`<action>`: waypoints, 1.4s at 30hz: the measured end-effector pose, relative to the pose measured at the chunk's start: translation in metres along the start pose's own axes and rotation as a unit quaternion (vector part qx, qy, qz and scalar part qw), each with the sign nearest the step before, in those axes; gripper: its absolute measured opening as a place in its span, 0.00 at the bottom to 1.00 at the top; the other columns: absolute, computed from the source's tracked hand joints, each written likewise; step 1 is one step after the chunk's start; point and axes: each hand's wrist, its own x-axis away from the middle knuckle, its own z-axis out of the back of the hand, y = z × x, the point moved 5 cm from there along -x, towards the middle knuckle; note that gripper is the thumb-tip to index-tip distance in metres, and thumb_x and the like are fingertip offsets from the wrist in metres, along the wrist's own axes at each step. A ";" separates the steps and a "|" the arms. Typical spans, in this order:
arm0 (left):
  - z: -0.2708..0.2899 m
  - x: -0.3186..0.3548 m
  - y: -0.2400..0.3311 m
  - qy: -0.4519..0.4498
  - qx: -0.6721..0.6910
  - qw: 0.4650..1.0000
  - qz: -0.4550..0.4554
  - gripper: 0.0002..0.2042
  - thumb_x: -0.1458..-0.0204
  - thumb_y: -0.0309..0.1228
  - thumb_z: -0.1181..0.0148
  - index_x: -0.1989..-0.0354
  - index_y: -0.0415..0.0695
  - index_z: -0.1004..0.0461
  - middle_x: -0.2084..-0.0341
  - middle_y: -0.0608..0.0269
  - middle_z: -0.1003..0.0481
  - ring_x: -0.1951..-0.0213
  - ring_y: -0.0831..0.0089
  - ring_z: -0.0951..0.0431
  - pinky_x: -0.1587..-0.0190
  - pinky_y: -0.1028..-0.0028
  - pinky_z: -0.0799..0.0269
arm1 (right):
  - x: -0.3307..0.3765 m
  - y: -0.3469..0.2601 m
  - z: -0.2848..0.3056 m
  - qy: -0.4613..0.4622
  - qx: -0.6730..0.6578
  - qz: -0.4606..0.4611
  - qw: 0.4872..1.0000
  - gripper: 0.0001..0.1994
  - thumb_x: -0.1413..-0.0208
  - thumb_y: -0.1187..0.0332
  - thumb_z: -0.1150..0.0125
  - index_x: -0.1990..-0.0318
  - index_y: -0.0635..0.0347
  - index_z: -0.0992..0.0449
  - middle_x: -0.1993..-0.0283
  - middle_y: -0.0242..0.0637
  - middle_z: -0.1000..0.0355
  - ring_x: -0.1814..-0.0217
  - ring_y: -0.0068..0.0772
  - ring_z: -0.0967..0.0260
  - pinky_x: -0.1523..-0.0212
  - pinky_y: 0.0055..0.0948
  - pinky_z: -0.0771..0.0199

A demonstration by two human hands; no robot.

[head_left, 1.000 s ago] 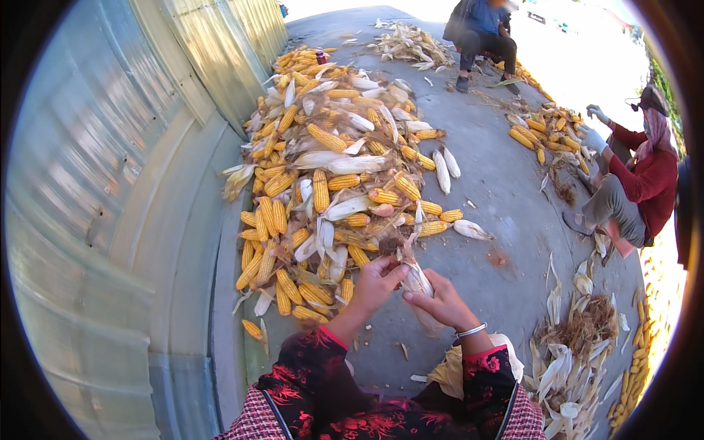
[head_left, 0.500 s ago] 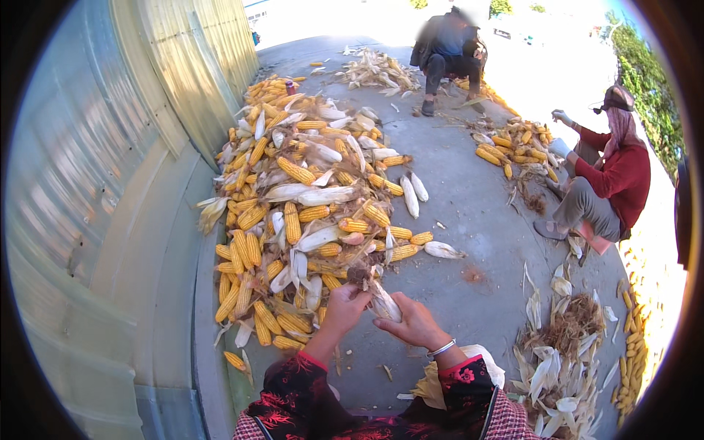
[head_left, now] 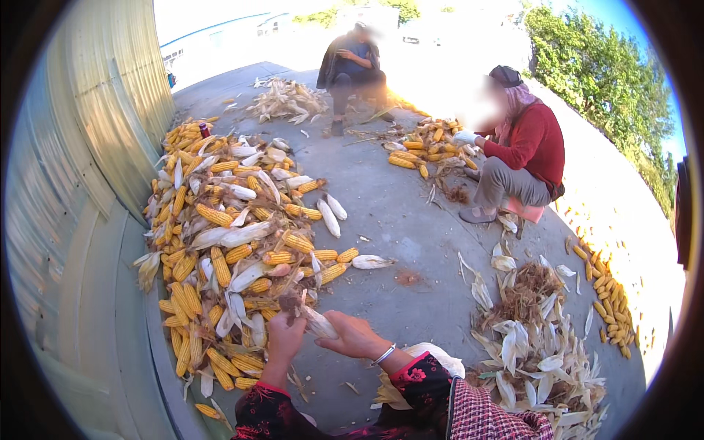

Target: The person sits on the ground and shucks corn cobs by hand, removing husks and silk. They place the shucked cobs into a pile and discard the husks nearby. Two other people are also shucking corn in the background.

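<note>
Here, line by line:

Ear in hand: we hold an unhusked corn ear [head_left: 317, 323] low in front of us, just above the concrete floor [head_left: 411, 242], at the near edge of the big pile of corn [head_left: 235, 242].
Left hand: our left hand [head_left: 284, 337] is closed around the tassel end, where dark silk sticks up.
Right hand: our right hand [head_left: 356, 336] grips the pale husk at the other end, fingers curled over it.
Handling: we judge the ear stiff and fairly light; the husk is papery and tears in strips, so the loose leaf tips near the silk are the place to take hold, with the other hand steadying the butt.
Around us: a heap of stripped husks [head_left: 535, 352] lies to our right; a seated person in red [head_left: 524, 158] works at a smaller heap of ears [head_left: 429, 147], and another person [head_left: 352, 66] sits farther off.
Hard to see: the kernels are covered by husk, our fingertips are partly hidden behind the ear, and a green metal wall [head_left: 81, 183] bends along the left rim.
</note>
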 end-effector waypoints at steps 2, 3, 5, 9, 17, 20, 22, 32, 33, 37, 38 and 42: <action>-0.004 -0.001 0.003 -0.024 0.019 1.000 0.002 0.09 0.48 0.25 0.42 0.62 0.33 0.22 0.74 0.62 0.21 0.71 0.79 0.23 0.68 0.76 0.28 | 0.002 0.004 -0.002 0.000 0.005 0.002 1.000 0.26 0.47 0.48 0.36 0.49 0.58 0.31 0.54 0.50 0.27 0.52 0.55 0.28 0.54 0.46 0.29; -0.007 0.000 0.011 -0.037 0.034 0.999 -0.017 0.08 0.49 0.24 0.42 0.63 0.33 0.22 0.74 0.63 0.22 0.72 0.80 0.24 0.68 0.76 0.29 | 0.001 0.007 -0.001 0.002 0.002 0.004 1.000 0.26 0.47 0.48 0.36 0.50 0.58 0.32 0.54 0.50 0.28 0.52 0.56 0.28 0.54 0.46 0.29; -0.005 -0.003 0.010 -0.044 0.035 0.998 -0.016 0.08 0.49 0.24 0.42 0.64 0.32 0.22 0.74 0.64 0.22 0.73 0.80 0.25 0.69 0.77 0.30 | 0.001 0.005 0.000 0.004 -0.010 0.014 1.000 0.26 0.47 0.48 0.37 0.50 0.58 0.32 0.55 0.50 0.28 0.53 0.56 0.28 0.54 0.46 0.29; -0.005 -0.001 0.015 -0.034 0.033 0.998 -0.032 0.06 0.49 0.23 0.43 0.67 0.32 0.22 0.76 0.64 0.23 0.74 0.80 0.26 0.71 0.77 0.31 | 0.003 0.005 0.000 0.003 -0.021 0.001 1.000 0.25 0.47 0.50 0.36 0.50 0.59 0.31 0.54 0.50 0.27 0.53 0.55 0.28 0.54 0.45 0.29; -0.018 0.004 0.013 -0.028 0.141 0.987 -0.071 0.07 0.42 0.26 0.42 0.60 0.36 0.22 0.70 0.66 0.21 0.69 0.82 0.24 0.67 0.79 0.29 | -0.001 -0.005 0.010 0.106 -0.063 0.057 0.991 0.23 0.45 0.58 0.37 0.46 0.59 0.30 0.49 0.47 0.28 0.47 0.53 0.30 0.49 0.44 0.29; -0.029 0.006 0.012 -0.044 0.106 0.991 -0.066 0.08 0.42 0.25 0.43 0.57 0.36 0.23 0.66 0.66 0.21 0.65 0.82 0.24 0.63 0.79 0.26 | -0.001 -0.002 0.011 0.132 -0.123 0.061 0.982 0.20 0.44 0.64 0.38 0.46 0.59 0.29 0.50 0.47 0.27 0.48 0.50 0.28 0.49 0.40 0.28; -0.033 0.008 0.012 -0.049 0.102 0.992 -0.064 0.08 0.41 0.23 0.45 0.55 0.36 0.23 0.65 0.66 0.21 0.63 0.82 0.24 0.60 0.78 0.25 | -0.004 -0.004 0.012 0.133 -0.165 0.059 0.976 0.17 0.43 0.69 0.40 0.46 0.60 0.28 0.52 0.45 0.25 0.50 0.43 0.27 0.50 0.36 0.28; -0.039 0.004 0.002 -0.053 0.367 0.926 0.069 0.08 0.41 0.25 0.46 0.56 0.38 0.24 0.64 0.65 0.21 0.66 0.81 0.23 0.61 0.80 0.27 | -0.010 0.024 0.016 0.163 -0.370 -0.033 0.914 0.11 0.38 0.75 0.48 0.50 0.63 0.25 0.58 0.29 0.26 0.57 0.20 0.30 0.54 0.24 0.28; -0.038 0.003 -0.001 -0.068 0.397 0.913 0.069 0.09 0.41 0.25 0.46 0.55 0.38 0.25 0.62 0.64 0.21 0.64 0.79 0.23 0.60 0.79 0.27 | -0.011 0.030 0.015 0.164 -0.413 -0.039 0.895 0.11 0.38 0.74 0.48 0.50 0.62 0.25 0.58 0.29 0.26 0.56 0.21 0.30 0.53 0.24 0.28; -0.034 0.002 0.001 -0.055 0.493 0.864 0.088 0.11 0.39 0.26 0.50 0.51 0.39 0.27 0.56 0.61 0.22 0.54 0.72 0.23 0.50 0.71 0.28 | -0.016 0.029 0.022 0.192 -0.615 -0.038 0.764 0.10 0.37 0.73 0.50 0.52 0.64 0.25 0.53 0.35 0.25 0.51 0.27 0.27 0.48 0.29 0.26; -0.033 0.002 0.005 -0.047 0.516 0.850 0.092 0.11 0.39 0.27 0.51 0.51 0.39 0.28 0.55 0.60 0.23 0.52 0.70 0.24 0.48 0.69 0.29 | -0.015 0.031 0.025 0.199 -0.634 -0.036 0.747 0.11 0.37 0.74 0.50 0.52 0.66 0.25 0.52 0.38 0.24 0.50 0.29 0.26 0.47 0.31 0.26; -0.020 -0.004 -0.005 -0.017 0.521 0.848 0.100 0.13 0.36 0.33 0.55 0.50 0.40 0.28 0.53 0.58 0.24 0.50 0.63 0.25 0.43 0.62 0.31 | -0.016 0.053 0.041 0.226 -0.701 -0.048 0.674 0.14 0.32 0.70 0.59 0.45 0.65 0.31 0.47 0.45 0.26 0.44 0.40 0.28 0.41 0.39 0.27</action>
